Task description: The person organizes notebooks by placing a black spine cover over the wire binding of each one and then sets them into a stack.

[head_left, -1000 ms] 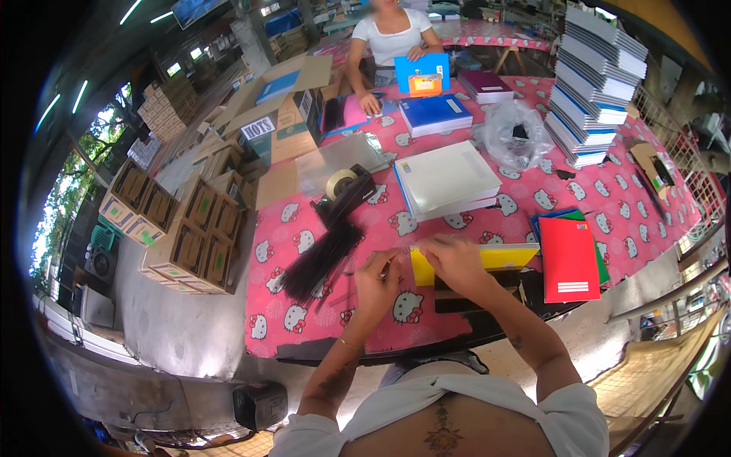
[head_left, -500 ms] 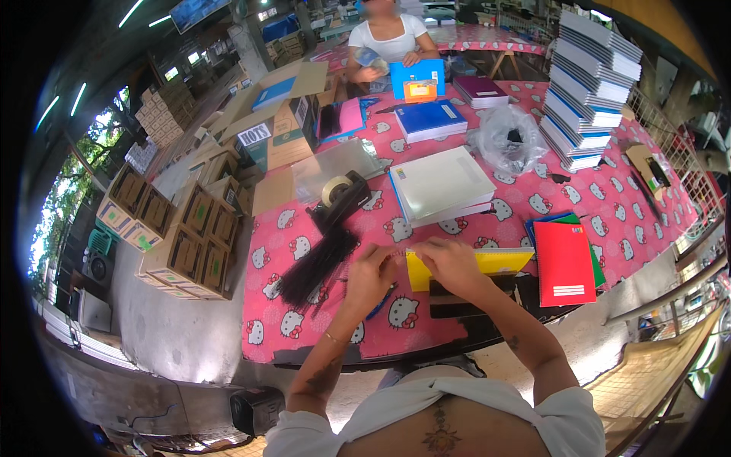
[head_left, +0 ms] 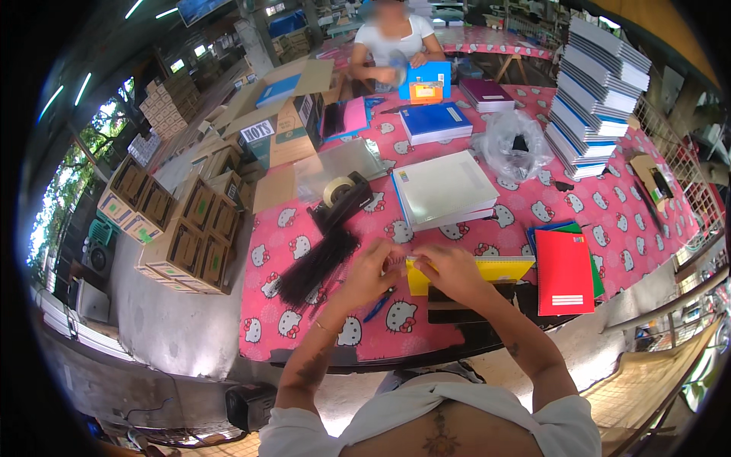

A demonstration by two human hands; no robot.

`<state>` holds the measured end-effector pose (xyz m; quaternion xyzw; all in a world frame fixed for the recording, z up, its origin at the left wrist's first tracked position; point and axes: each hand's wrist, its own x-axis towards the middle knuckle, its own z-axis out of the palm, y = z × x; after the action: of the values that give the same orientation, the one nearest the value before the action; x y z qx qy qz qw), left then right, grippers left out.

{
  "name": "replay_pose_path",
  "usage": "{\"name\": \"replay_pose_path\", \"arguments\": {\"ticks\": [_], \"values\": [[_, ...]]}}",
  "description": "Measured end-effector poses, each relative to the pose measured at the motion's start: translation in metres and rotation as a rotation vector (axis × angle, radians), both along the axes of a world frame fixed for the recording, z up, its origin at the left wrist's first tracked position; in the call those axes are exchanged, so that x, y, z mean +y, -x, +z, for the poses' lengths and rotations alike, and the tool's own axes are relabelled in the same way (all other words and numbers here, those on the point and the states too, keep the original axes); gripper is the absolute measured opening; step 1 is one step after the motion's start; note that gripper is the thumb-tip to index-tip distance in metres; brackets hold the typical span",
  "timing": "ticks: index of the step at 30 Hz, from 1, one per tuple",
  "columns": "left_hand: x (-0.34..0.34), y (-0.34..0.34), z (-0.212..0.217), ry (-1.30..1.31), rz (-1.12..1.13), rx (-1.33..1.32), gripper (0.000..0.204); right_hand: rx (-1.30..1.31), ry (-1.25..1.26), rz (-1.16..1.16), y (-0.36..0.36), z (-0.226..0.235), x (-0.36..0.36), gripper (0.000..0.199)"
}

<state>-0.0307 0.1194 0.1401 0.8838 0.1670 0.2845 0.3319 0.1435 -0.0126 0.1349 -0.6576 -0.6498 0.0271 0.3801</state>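
A yellow notebook stands on its long edge, its row of holes upward, against a low dark block at the table's near side. My right hand grips its upper left corner, thumb and fingers bent over the edge. Just left of that corner, the fingers of my left hand are pinched together; whatever is between them is too fine to make out. Beside my left hand lies a bundle of thin black strands. A blue pen rests below it.
A black tape dispenser sits beyond the bundle. Farther in is a white-covered stack of notebooks; red and green ones lie right. A tall notebook stack rises at back right. Across the table, a person handles a blue notebook.
My left hand has turned slightly and its fingers have shifted by the notebook's corner. My right hand keeps its grip. The other person's hand has moved right, toward the blue notebook.
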Motion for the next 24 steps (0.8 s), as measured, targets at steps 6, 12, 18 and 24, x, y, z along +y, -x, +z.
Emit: {"name": "replay_pose_path", "arguments": {"ticks": [6, 12, 18, 24], "values": [[0.018, -0.001, -0.021, 0.031, -0.196, 0.033, 0.027, 0.024, 0.041, 0.071, -0.008, -0.002, 0.003, 0.016], [0.017, -0.006, -0.011, -0.125, -0.137, 0.061, 0.028, 0.015, 0.031, 0.098, -0.012, -0.008, 0.008, 0.012], [-0.001, -0.015, 0.000, -0.149, -0.129, 0.009, 0.032, 0.010, 0.050, 0.111, -0.018, -0.008, 0.005, 0.013], [0.017, -0.005, -0.013, -0.137, -0.182, 0.162, 0.028, 0.017, 0.064, 0.128, -0.015, 0.002, 0.001, 0.016]]}}
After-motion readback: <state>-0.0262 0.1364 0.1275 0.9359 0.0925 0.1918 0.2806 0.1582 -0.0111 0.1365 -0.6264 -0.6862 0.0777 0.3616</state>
